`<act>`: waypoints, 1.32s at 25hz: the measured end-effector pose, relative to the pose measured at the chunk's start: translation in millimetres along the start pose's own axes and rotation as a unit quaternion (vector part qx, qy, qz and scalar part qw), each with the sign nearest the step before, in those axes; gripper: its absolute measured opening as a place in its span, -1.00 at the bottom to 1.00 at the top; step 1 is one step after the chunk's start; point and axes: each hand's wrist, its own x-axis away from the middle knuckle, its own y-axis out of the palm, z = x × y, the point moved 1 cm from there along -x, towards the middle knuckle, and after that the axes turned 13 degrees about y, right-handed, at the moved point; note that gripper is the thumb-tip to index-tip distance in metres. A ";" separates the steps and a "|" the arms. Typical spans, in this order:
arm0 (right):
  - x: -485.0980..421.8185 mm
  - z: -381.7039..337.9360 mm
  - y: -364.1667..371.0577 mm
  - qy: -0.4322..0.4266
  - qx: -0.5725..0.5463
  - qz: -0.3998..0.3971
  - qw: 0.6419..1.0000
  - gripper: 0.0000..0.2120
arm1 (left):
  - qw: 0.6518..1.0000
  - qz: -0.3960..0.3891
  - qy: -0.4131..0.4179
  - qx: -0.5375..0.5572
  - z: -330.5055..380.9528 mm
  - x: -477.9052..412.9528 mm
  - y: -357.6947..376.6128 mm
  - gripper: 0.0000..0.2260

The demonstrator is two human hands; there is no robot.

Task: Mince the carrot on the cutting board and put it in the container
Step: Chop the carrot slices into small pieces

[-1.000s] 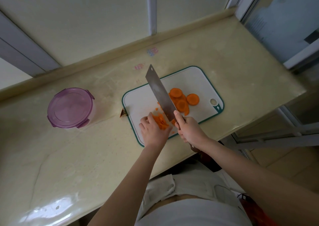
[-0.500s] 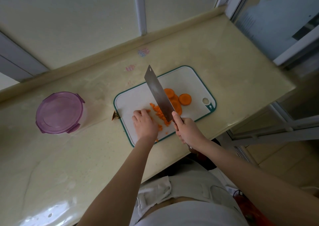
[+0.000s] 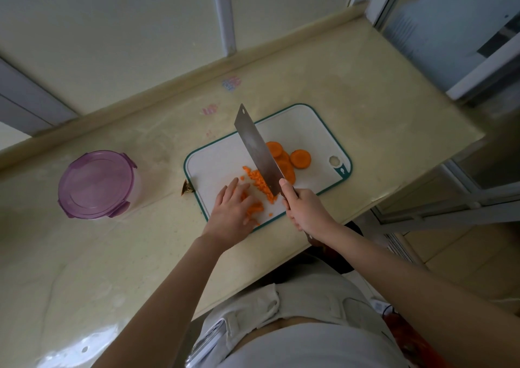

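A white cutting board (image 3: 219, 165) with a green rim lies on the beige counter. Round carrot slices (image 3: 300, 158) lie to the right of a steel cleaver (image 3: 257, 148), and a row of small diced carrot bits (image 3: 257, 182) runs along the blade's left side. My right hand (image 3: 305, 210) grips the cleaver handle at the board's near edge, the blade standing on the board. My left hand (image 3: 232, 213) rests flat, fingers extended, over a heap of minced carrot (image 3: 254, 208) at the board's near left. The round container (image 3: 97, 183) with a purple lid stands closed to the left.
A small brown carrot end (image 3: 187, 190) lies on the counter (image 3: 365, 100) by the board's left edge. The counter's near edge runs just below the board. A wall and window frame stand behind; a glass door is at the right.
My left hand slid left off the carrot and flattened over the minced heap. The cleaver stayed on the board with diced bits now showing along its left side. The camera shifted slightly.
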 end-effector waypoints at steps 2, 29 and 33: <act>0.1 0.7 0.9 0.000 -0.004 -0.003 1.000 -0.49 | 1.000 -0.003 -0.004 -0.011 -5.8 -3.4 0.7 -0.60; 0.3 3.5 3.0 -0.053 0.049 0.024 0.997 -0.51 | 0.996 0.072 0.014 0.053 -11.0 17.0 1.8 -0.70; 1.5 8.7 -4.6 -0.116 0.176 0.077 0.974 -0.60 | 0.932 0.300 -0.115 0.166 -4.6 25.1 -18.5 -0.81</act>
